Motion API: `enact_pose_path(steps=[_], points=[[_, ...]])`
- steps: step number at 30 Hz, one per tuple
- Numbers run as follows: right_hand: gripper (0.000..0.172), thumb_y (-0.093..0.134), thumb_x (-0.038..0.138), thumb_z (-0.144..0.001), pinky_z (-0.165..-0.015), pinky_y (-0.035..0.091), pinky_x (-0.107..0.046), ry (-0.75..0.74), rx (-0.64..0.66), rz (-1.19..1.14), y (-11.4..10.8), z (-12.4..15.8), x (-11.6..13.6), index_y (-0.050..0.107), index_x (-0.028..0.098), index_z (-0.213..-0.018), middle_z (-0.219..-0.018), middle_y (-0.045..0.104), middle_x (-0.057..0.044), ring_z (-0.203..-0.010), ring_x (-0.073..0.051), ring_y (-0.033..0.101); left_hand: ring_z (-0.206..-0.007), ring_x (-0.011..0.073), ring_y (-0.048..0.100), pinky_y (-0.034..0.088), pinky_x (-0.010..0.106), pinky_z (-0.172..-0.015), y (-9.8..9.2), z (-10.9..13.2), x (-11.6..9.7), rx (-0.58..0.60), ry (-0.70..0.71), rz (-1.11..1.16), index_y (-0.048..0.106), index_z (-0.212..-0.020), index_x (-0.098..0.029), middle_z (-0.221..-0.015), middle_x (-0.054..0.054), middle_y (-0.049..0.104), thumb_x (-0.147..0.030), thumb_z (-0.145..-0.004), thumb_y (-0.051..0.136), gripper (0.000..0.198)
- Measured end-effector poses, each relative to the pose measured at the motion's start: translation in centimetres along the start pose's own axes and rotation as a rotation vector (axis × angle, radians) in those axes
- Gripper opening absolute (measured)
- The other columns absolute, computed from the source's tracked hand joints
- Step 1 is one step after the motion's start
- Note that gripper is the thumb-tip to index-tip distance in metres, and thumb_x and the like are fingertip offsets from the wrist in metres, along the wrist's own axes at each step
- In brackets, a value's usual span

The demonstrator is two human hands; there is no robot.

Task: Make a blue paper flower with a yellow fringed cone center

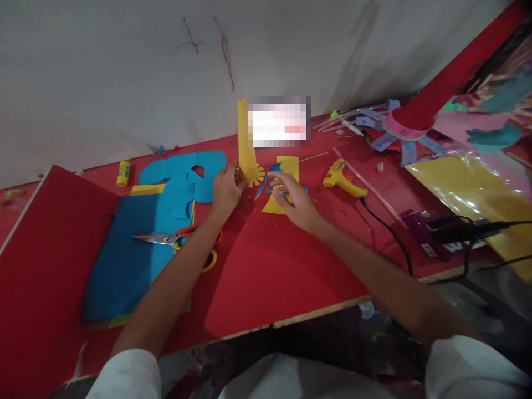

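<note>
My left hand (227, 191) is closed on a yellow paper strip (246, 138) that stands upright and ends in a fringed, fanned-out base. To the right of it, my right hand (291, 198) hovers with parted fingers over a yellow paper piece (291, 166) and small blue and yellow scraps (262, 187). Nothing shows in the right hand's fingers. Beside my left forearm lie scissors (155, 238) with red and yellow handles, partly covered by the arm. They rest on blue paper (124, 260), with cut blue shapes (183, 172) behind.
A yellow glue gun (344, 182) with a black cable lies on the right of the red table (266, 288). A glue stick (123, 173) stands at the back left, and a red board (54, 266) rises at the left. Plastic-wrapped yellow sheets (461, 177) lie far right.
</note>
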State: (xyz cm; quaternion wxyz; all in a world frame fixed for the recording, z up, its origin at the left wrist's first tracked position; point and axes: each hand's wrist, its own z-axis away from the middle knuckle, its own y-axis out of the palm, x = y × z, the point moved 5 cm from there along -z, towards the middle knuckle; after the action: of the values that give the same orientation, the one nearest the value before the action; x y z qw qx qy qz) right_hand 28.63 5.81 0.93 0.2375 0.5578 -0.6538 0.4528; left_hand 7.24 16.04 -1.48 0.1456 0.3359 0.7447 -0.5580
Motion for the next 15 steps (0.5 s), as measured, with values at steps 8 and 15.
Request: enact_pose_path(steps=[8,15], points=[[0.049,0.047,0.060,-0.111,-0.108,0.059,-0.052,0.015,0.018,0.022,0.0,0.0,0.0,0.056,0.034,-0.152,-0.149,0.064,-0.013,-0.124,-0.028,0.069,-0.130,0.0323,0.069,0.058,0.051,-0.116,0.8,-0.3,0.9,-0.002,0.015,0.148,0.061,-0.146,-0.021,-0.139,0.015,0.071,-0.014,-0.085,0.081,0.065],[0.050,0.047,0.061,-0.111,-0.107,0.059,-0.051,0.022,0.027,0.024,0.1,0.0,0.0,0.056,0.032,-0.152,-0.150,0.064,-0.014,-0.122,-0.028,0.070,-0.124,0.0288,0.075,0.062,0.048,-0.112,1.1,-0.4,1.3,0.021,-0.017,0.296,0.061,-0.146,-0.019,-0.139,0.015,0.073,-0.016,-0.088,0.075,0.060]])
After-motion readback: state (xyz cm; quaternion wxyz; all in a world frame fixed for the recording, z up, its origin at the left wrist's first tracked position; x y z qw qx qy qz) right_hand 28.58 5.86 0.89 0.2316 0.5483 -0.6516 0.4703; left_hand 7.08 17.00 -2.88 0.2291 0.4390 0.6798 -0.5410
